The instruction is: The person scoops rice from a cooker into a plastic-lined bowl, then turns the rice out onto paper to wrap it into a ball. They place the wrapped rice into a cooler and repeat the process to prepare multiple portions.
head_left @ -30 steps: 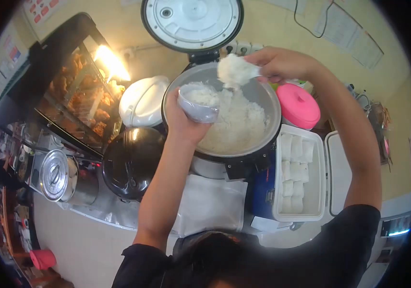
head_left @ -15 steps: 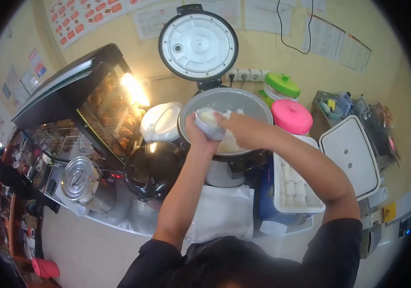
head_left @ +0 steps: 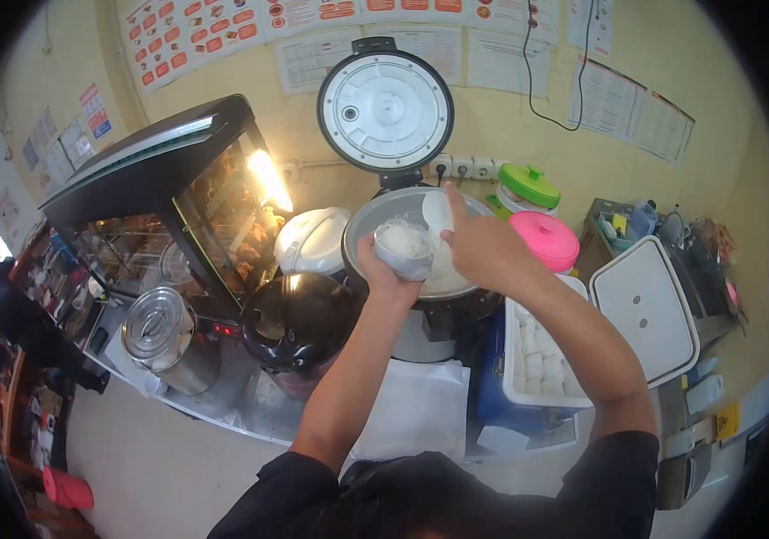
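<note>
My left hand (head_left: 391, 286) is wrapped round a small bowl (head_left: 405, 266), tilted slightly and heaped with white rice (head_left: 406, 239). In my right hand (head_left: 485, 248) is a white rice paddle (head_left: 437, 212), its blade raised just right of the bowl. Both hands are over the large rice cooker (head_left: 367, 208), whose round lid (head_left: 386, 112) stands open behind it. More rice (head_left: 446, 275) lies in the cooker's pot, partly hidden by the bowl and my right hand.
Left are a black closed cooker (head_left: 299, 319), a metal pot (head_left: 162, 334) and a lit glass display case (head_left: 214, 216). Right stand a pink-lidded container (head_left: 543, 241) and a cool box (head_left: 503, 382) with wrapped white portions (head_left: 542, 361). A white sheet (head_left: 416, 409) lies in front.
My right hand and the paddle have moved away from the bowl, to the right, and the paddle's blade now points up. The rice in the bowl shows more fully. The whole view has shifted slightly.
</note>
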Action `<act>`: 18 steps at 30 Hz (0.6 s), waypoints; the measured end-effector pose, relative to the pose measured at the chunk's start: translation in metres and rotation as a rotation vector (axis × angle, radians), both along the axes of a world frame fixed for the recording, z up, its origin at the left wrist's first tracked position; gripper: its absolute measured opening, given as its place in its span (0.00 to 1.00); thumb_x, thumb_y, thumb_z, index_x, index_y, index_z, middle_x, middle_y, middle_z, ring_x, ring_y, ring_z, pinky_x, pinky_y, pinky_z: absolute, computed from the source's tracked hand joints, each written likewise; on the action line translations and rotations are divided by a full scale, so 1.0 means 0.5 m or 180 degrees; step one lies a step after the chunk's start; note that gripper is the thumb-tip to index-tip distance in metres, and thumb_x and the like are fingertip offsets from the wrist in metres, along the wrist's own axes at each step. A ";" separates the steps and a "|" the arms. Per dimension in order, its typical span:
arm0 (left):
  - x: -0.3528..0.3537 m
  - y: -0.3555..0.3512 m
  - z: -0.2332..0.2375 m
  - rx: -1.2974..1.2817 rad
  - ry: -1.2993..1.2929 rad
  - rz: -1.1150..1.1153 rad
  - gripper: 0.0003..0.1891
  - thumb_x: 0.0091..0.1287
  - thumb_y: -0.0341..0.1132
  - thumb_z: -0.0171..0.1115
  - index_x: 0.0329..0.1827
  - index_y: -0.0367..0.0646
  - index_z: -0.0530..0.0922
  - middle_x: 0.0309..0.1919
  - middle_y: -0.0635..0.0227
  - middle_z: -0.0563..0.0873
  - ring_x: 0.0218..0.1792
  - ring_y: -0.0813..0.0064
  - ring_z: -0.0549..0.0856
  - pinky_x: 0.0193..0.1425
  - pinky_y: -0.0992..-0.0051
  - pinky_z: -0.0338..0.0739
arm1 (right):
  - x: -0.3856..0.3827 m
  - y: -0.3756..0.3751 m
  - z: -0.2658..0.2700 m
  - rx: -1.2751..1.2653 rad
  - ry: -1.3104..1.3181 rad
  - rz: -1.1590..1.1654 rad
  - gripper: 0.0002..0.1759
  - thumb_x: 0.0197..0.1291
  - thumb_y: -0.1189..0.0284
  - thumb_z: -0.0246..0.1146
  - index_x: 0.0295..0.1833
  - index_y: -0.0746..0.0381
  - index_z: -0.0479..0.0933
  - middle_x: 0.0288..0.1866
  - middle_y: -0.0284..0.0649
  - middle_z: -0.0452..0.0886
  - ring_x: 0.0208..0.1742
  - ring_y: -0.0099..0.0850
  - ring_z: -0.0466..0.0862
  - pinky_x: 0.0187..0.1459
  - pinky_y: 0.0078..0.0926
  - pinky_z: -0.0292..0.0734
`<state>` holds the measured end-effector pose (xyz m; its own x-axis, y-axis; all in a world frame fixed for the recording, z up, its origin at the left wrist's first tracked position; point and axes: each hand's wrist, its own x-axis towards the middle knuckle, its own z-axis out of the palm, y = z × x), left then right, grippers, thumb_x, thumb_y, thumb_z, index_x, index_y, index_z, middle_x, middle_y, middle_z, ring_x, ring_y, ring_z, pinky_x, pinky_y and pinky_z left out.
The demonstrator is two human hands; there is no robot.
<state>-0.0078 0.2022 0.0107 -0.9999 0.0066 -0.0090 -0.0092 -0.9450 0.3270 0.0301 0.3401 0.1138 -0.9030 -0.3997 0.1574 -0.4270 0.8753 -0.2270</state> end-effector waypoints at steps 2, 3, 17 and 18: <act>0.022 -0.023 0.021 0.0063 -0.0227 -0.0240 0.25 0.66 0.55 0.43 0.52 0.48 0.78 0.46 0.65 0.83 0.49 0.64 0.82 0.56 0.60 0.75 | 0.018 0.012 0.008 -0.0353 0.0014 0.0359 0.26 0.69 0.69 0.54 0.71 0.61 0.66 0.39 0.62 0.83 0.43 0.57 0.83 0.45 0.46 0.77; 0.031 -0.029 0.027 -0.0022 -0.0136 -0.0254 0.25 0.66 0.54 0.44 0.52 0.48 0.78 0.46 0.65 0.84 0.50 0.64 0.82 0.56 0.60 0.75 | 0.018 0.005 -0.012 -0.0435 0.0091 0.0602 0.23 0.70 0.68 0.53 0.69 0.60 0.69 0.39 0.62 0.83 0.43 0.57 0.83 0.45 0.46 0.77; 0.085 -0.071 -0.050 -0.0693 -0.0016 0.0233 0.21 0.66 0.48 0.47 0.49 0.44 0.80 0.43 0.64 0.86 0.48 0.66 0.85 0.54 0.66 0.79 | 0.013 -0.026 -0.096 -0.1333 -0.1179 0.0962 0.19 0.74 0.62 0.52 0.59 0.62 0.79 0.42 0.43 0.84 0.39 0.29 0.79 0.48 0.28 0.74; 0.085 -0.072 -0.055 -0.0494 0.0040 0.0311 0.21 0.66 0.48 0.46 0.50 0.44 0.80 0.45 0.63 0.85 0.49 0.65 0.84 0.55 0.65 0.79 | 0.012 -0.032 -0.105 -0.1452 -0.1235 0.1042 0.20 0.74 0.62 0.51 0.59 0.62 0.79 0.42 0.42 0.83 0.38 0.29 0.78 0.47 0.28 0.74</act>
